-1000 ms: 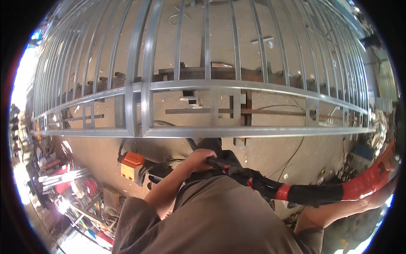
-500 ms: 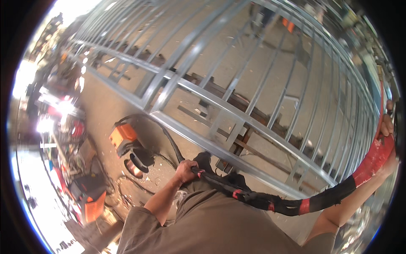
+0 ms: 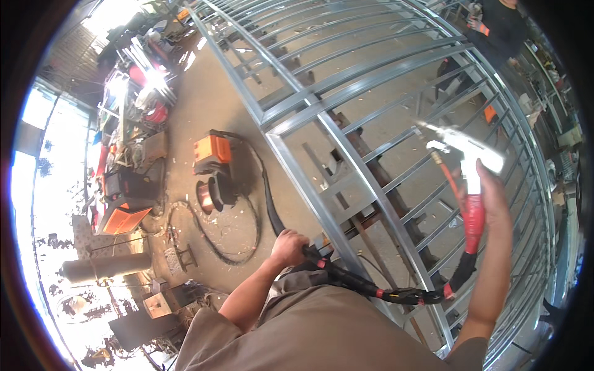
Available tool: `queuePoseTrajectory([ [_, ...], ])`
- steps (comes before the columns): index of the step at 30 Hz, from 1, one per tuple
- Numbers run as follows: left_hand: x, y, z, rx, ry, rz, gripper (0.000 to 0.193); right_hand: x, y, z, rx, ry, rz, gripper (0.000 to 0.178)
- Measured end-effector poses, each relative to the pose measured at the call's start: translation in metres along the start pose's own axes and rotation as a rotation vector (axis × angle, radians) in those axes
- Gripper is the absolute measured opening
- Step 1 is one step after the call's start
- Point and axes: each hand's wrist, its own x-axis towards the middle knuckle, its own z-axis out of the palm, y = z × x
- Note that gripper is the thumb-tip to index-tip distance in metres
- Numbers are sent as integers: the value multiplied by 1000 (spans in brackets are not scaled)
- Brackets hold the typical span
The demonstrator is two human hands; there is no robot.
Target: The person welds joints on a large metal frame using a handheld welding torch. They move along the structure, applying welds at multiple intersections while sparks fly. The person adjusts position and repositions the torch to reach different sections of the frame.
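A white handheld welding gun (image 3: 473, 148) with a red-wrapped grip end is in my right hand (image 3: 493, 195), fingers closed round its handle. Its nozzle points up and left over the silvery metal frame (image 3: 328, 210) of long tubes and many bars. From the gun a thick black cable bundle (image 3: 349, 279), banded with red tape, sags across in front of my body. My left hand (image 3: 289, 248) is wrapped round this bundle near my waist. A thin orange hose (image 3: 447, 176) hangs beside the gun.
On the floor at left stand an orange-and-black wire feeder (image 3: 212, 154) with a copper-coloured spool (image 3: 208, 196) and a looping cable (image 3: 232, 260). A grey cylinder (image 3: 108, 269) lies farther left. Beyond the frame at far right is another person (image 3: 502, 31) in dark clothes.
My right hand has come in from the right rim, bringing the welding gun into full view over the frame. The view has turned; my left hand keeps its grip on the cable bundle.
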Motion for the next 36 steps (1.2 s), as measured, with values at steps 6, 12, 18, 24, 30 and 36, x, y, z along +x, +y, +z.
queuePoseTrajectory([
  [6, 29, -14, -23, -10, 74, -9, 17, 75, 7, 23, 15, -68, 27, 51],
  [12, 21, -20, -37, -21, 22, -50, 16, 93, 5, -3, 168, 90, -36, 54],
  [18, -11, 20, -16, -79, 59, -68, 20, 48, -1, -62, 244, 242, -184, 50],
  [24, -62, 91, 31, -120, 250, 3, 20, -63, 4, -168, 392, 341, -269, 43],
  [30, -126, 175, 68, -98, 232, 55, 20, -207, 57, -292, 427, 437, -444, 49],
  [36, -174, 223, 79, -84, 311, 91, 21, -357, 97, -350, 608, 621, -530, 50],
])
